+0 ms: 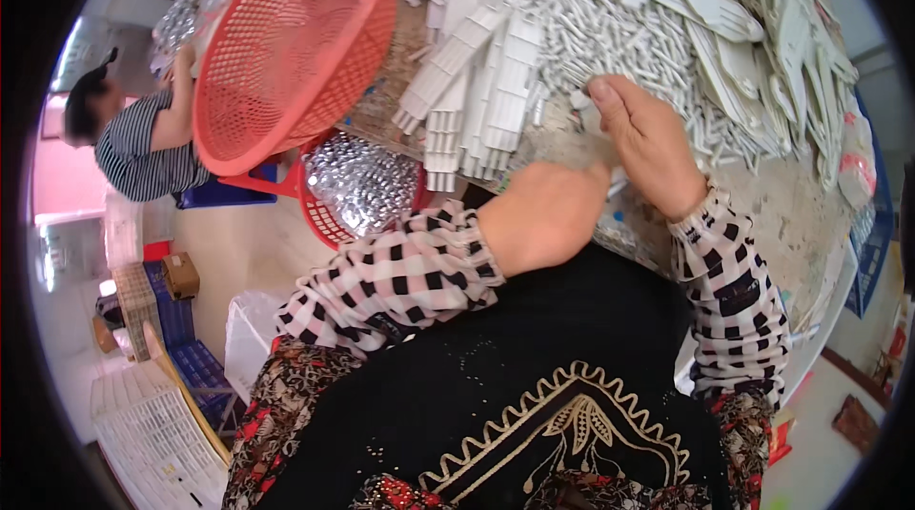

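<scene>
The right hand (653, 143) is bent inward, thumb along the forefinger, with a small pale bit at its tips; the left hand (543, 214) is curled in beside it, its fingertips hidden; I cannot tell whether either has a firm hold on anything. A piece could slip, I judge, since the pieces are small and look smooth; it would then be hard to pick out among the loose white pegs (610, 29) just beyond the fingers. Those lie heaped on the table (786, 210), short, slim and rod-like, pointing every way, many with a slight shine; just left of the heap lie ribbed white strips (505, 91), stacked unevenly, rod-like ends toward the person; the left sleeve (400, 272) is near them, so a careless sweep might knock one off the table's edge toward the red basket of silver bits (362, 181) below. Farther out, a large red basket (286, 62) leans at the left and flat white pieces (753, 43) pile up at the right.
</scene>
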`<state>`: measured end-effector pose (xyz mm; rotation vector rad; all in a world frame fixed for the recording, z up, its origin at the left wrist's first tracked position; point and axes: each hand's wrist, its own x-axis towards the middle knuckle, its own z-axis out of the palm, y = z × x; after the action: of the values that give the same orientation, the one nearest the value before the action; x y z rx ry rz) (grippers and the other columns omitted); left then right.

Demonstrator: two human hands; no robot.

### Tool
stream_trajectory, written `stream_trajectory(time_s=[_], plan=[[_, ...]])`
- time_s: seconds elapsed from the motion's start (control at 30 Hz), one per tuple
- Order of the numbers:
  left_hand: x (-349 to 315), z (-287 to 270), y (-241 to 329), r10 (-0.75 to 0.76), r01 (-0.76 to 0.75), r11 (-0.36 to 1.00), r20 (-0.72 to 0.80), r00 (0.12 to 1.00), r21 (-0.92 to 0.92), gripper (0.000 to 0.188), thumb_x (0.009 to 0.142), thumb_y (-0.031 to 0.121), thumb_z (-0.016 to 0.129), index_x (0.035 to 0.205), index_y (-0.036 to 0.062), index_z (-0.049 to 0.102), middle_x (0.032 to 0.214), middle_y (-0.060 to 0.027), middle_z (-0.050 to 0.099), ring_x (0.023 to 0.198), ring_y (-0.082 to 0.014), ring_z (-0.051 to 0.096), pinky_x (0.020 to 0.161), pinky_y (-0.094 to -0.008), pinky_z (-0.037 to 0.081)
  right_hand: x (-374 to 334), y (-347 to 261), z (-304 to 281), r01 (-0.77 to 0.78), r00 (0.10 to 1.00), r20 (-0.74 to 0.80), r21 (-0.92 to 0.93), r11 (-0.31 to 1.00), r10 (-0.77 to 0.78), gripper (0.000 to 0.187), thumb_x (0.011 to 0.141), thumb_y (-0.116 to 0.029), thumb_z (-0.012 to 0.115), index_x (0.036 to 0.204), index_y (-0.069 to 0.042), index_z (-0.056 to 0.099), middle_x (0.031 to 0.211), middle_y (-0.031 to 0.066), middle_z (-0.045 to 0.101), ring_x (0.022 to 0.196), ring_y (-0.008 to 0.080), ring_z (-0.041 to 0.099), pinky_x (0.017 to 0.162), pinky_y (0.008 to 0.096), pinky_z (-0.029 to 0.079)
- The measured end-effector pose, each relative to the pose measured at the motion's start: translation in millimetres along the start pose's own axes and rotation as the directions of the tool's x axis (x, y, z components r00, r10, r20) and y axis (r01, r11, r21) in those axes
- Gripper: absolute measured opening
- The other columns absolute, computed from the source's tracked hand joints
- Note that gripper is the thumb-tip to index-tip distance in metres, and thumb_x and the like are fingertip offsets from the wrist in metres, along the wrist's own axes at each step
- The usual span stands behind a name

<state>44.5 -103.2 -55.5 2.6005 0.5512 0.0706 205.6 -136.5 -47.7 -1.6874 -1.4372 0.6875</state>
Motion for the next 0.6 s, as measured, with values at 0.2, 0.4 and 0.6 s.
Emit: stream_trajectory(time_s=[0.2, 0.4, 0.6], plan=[[-2, 2, 0, -0.007, 0.008, 1.0, 0.081, 0.997, -0.009, 0.018, 0.083, 0.009, 0.05, 0.096, -0.0033, 0.053, 0.07, -0.0179, 0.065, 0.066, -0.037, 0.066, 0.06, -0.0466, 0.052, 0, 21, 21, -0.01, 1.0, -0.016, -0.143, 0.99, 0.008, 0.028, 0.1, -0.028, 0.046, 0.1, -0.003, 0.059, 0.078, 0.0193, 0.059, 0.07, 0.0349, 0.057, 0.065, 0.0372, 0.045], [-5, 3, -9, 0.038, -0.036, 0.997, 0.027, 0.999, -0.068, 0.022, 0.08, 0.008, 0.052, 0.099, -0.0044, 0.052, 0.072, -0.0202, 0.065, 0.069, -0.0391, 0.065, 0.062, -0.0483, 0.051, 9, 21, 22, -0.014, 0.999, 0.043, -0.184, 0.983, 0.022, 0.028, 0.098, -0.032, 0.048, 0.097, -0.006, 0.059, 0.075, 0.0196, 0.062, 0.073, 0.0406, 0.06, 0.062, 0.0461, 0.043], [-5, -3, -6, 0.073, -0.073, 0.997, 0.021, 0.997, -0.01, 0.02, 0.083, 0.01, 0.052, 0.099, -0.002, 0.053, 0.079, -0.0229, 0.064, 0.078, -0.0405, 0.064, 0.069, -0.0507, 0.049, -4, 16, 13, 0.049, 0.989, -0.14, 0.019, 0.999, -0.046, 0.028, 0.099, -0.027, 0.051, 0.108, 0.0, 0.056, 0.092, 0.009, 0.06, 0.083, 0.0155, 0.056, 0.073, 0.0293, 0.045]])
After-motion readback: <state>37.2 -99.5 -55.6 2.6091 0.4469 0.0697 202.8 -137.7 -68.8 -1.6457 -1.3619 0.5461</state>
